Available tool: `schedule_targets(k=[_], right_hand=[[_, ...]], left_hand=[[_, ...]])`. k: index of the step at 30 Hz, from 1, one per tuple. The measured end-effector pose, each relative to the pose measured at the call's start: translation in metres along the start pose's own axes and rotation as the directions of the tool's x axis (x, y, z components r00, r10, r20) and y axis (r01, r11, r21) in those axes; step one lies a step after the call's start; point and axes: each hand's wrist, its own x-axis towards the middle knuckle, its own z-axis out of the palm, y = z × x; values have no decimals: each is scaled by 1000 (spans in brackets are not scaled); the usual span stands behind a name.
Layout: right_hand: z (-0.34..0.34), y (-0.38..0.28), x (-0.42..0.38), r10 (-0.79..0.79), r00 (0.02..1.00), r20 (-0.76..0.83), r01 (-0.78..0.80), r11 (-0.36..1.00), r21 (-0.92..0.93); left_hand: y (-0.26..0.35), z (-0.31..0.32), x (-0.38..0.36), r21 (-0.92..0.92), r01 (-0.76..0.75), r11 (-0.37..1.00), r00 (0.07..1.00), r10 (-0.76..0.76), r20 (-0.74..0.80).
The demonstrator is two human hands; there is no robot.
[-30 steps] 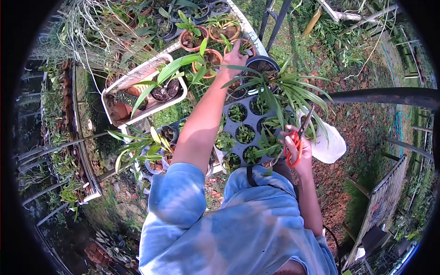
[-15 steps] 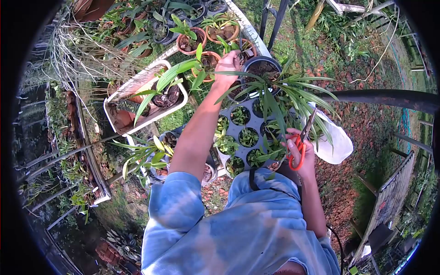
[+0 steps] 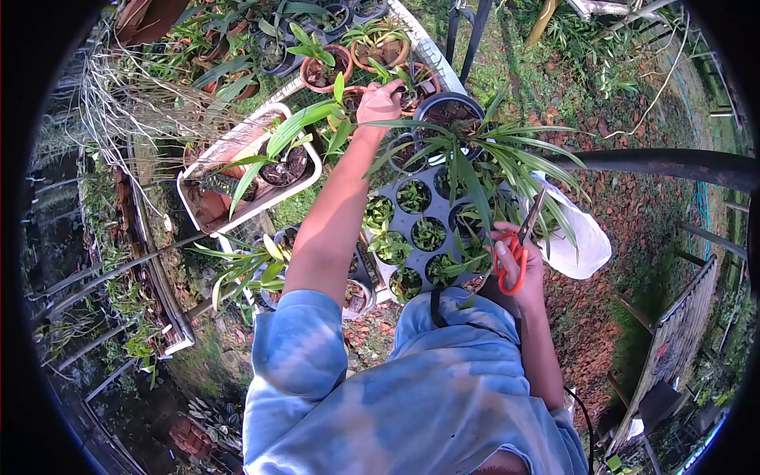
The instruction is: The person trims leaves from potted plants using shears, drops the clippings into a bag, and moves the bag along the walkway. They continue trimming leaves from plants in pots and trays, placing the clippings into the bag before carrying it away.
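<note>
My left hand [image 3: 379, 104] reaches out over the terracotta pots, its fingers bent and closed at the near edge of a small potted plant [image 3: 419, 81]. What they pinch, if anything, is hidden. Orange-handled scissors [image 3: 513, 267] are in my right hand [image 3: 529, 279], the blades pointing up and away from me. Just beyond them, long narrow leaves of a spider-like plant [image 3: 507, 146] spread from a dark round pot [image 3: 450, 111]. Between my arms sits a grey tray [image 3: 408, 226] with several small seedlings in its round holes.
A white plastic bag [image 3: 574, 245] hangs right of my right hand. To the left stands a cream rectangular planter [image 3: 237, 218] with pots inside. A dark bar [image 3: 665, 169] crosses from the right. Several potted plants [image 3: 326, 67] line the far end.
My left hand has shifted slightly to the left, its knuckles turning over more. My right hand and the scissors stay nearly where they were.
</note>
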Motion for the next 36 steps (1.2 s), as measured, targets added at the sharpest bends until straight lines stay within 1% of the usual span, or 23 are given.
schedule_targets(k=[2,5,9,10,11,12,13,15,16,17,19,20,21,23,24,25,26,27,29,32,33,35,36], right_hand=[[0,2,0,1,1000,1,-1,1000,-17],[-1,4,-1,4,1000,-7,-4,1000,-31],[2,4,0,-7,1000,-4,7,1000,-16],[3,4,0,-11,1000,-6,11,1000,-8],[2,5,1,-19,1000,20,20,999,-32],[-1,9,3,-27,999,46,30,998,-59],[-2,10,4,-35,997,71,42,995,-86],[1,8,7,-26,995,96,37,992,-119],[4,6,8,-23,993,112,38,990,-135],[7,3,10,-24,995,99,35,994,-105],[16,-3,14,-24,997,78,28,999,-43],[24,-7,18,-106,993,50,106,994,-9],[27,-12,23,-103,993,52,103,995,3],[29,-16,34,-125,990,63,125,992,14],[32,-18,40,-154,986,71,153,988,15],[32,-24,42,-59,997,51,61,998,-33],[35,-23,47,-107,992,67,111,992,-59],[37,-23,51,-155,984,84,161,983,-83],[43,-28,49,-128,985,113,136,988,-69],[43,-29,47,-66,992,105,73,995,-62],[43,-29,44,-39,995,89,44,997,-60],[48,-31,39,-20,999,45,21,1000,-11],[49,-29,38,-11,999,34,11,1000,4]], left_hand=[[-6,5,0,47,-37,998,999,36,27],[-11,10,-10,123,-110,986,991,118,-68],[-1,14,-41,-9,-222,975,962,218,-163],[5,16,-53,-33,-226,974,963,218,-157],[18,9,-70,-49,-332,942,918,310,-246],[24,9,-80,-148,-187,971,977,168,-133],[30,9,-88,-230,-28,973,1000,28,-6],[41,21,-113,-553,35,832,986,-118,-115],[44,28,-120,-617,142,774,978,-207,-35],[56,15,-130,-700,153,697,978,-210,4],[60,6,-151,-716,111,690,985,-170,-12],[76,-15,-164,-726,102,680,988,-152,-3],[93,-32,-173,-712,181,679,979,-192,66],[101,-29,-192,-853,121,508,991,-106,77],[107,-29,-198,-858,125,499,992,-86,95],[111,-30,-205,-861,131,491,991,-66,113],[121,-47,-209,-813,155,561,988,-63,144],[121,-44,-212,-795,148,588,989,-86,121],[116,-39,-215,-808,176,562,982,-160,103],[91,-28,-211,-823,4,568,960,-233,-156],[78,-28,-203,-792,-29,610,935,-263,-237],[47,-33,-177,-560,48,827,919,-257,-300],[35,-32,-164,-443,90,892,914,-251,-320]])
